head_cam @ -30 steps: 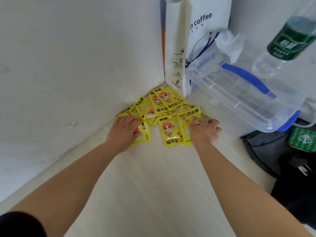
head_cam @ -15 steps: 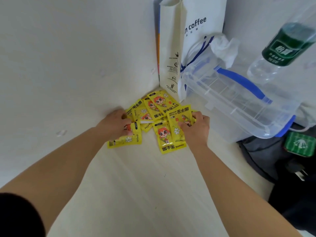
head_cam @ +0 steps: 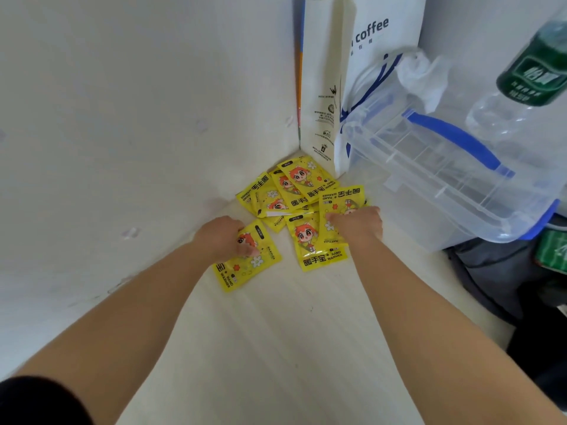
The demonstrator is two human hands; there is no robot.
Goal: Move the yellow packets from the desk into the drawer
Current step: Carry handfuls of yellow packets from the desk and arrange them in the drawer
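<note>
Left hand [head_cam: 221, 237], right hand [head_cam: 360, 225] holding yellow packets [head_cam: 302, 185].

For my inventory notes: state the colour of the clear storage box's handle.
Blue. The handle on the clear storage box shows best in the head view.

Seven or eight yellow packets [head_cam: 306, 179], overlapping too much for a surer count, lie before one paper bag [head_cam: 319, 87]; right of the bag, one clear box [head_cam: 445, 179], one bottle [head_cam: 534, 78].

Yellow pkts [head_cam: 319, 257] read "HAND WARMER"; paper bag [head_cam: 372, 41] "coffee"
</note>
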